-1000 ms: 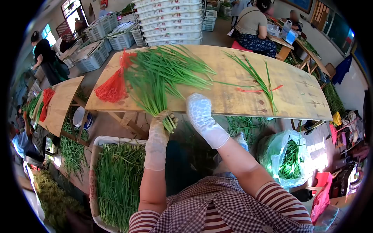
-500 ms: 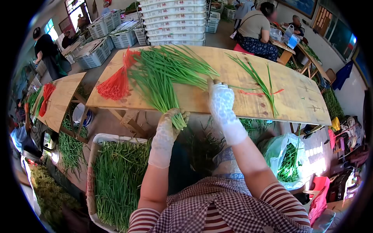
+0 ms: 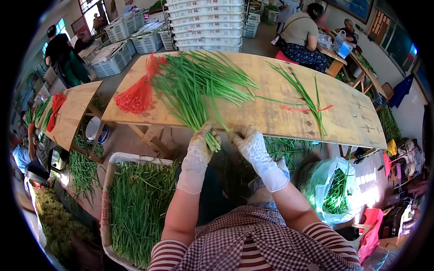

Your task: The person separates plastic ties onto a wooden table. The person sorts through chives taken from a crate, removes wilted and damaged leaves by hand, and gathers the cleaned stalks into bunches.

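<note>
Left hand (image 3: pixel 199 147): fingers clenched round lower ends of green bundle (image 3: pixel 192 110) | right hand (image 3: pixel 251 143): drawn back beside left, fingers seemingly pinching a stalk (image 3: pixel 220 119), now near bundle | desk (image 3: pixel 271 117): bundle's leaves, loose stalks (image 3: pixel 233 81), red ties (image 3: pixel 138 97)

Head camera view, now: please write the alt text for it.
A gloved left hand grips a bunch of long green stalks at the near edge of a wooden table, the gloved right hand close beside. Red strings lie farther left.

Stacked crates (image 3: pixel 209 28), seated person (image 3: pixel 299 39), bucket (image 3: pixel 96 130)
</note>
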### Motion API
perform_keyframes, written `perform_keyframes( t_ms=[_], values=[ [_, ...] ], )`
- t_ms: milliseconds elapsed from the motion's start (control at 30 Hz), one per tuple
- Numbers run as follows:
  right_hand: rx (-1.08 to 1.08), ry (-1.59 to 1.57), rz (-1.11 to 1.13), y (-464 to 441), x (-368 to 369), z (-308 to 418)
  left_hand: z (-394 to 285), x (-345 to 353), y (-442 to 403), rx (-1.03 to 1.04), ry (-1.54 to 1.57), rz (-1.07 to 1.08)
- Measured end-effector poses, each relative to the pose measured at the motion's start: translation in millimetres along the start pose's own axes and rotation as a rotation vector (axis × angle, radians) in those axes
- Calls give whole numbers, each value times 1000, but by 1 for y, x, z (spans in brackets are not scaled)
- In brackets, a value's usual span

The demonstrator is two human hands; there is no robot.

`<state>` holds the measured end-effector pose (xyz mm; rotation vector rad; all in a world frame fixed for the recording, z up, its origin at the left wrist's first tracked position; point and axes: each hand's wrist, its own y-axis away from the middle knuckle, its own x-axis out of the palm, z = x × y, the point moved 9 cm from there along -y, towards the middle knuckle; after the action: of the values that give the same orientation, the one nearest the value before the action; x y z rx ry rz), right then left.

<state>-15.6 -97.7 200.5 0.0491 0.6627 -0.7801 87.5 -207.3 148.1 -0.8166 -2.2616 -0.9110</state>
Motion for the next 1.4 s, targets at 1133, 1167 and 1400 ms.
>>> perform_keyframes(
  t_ms=[1133,1167,1400],
  values=[
    [-346,920,-297,-115,4,-1,-24,3,6,61,9,39],
    [-357,853,-293,-113,2,1,-21,0,2,70,10,18],
    [-146,350,-157,-25,-3,36,-11,-7,-13,186,-30,-8]
  ],
)
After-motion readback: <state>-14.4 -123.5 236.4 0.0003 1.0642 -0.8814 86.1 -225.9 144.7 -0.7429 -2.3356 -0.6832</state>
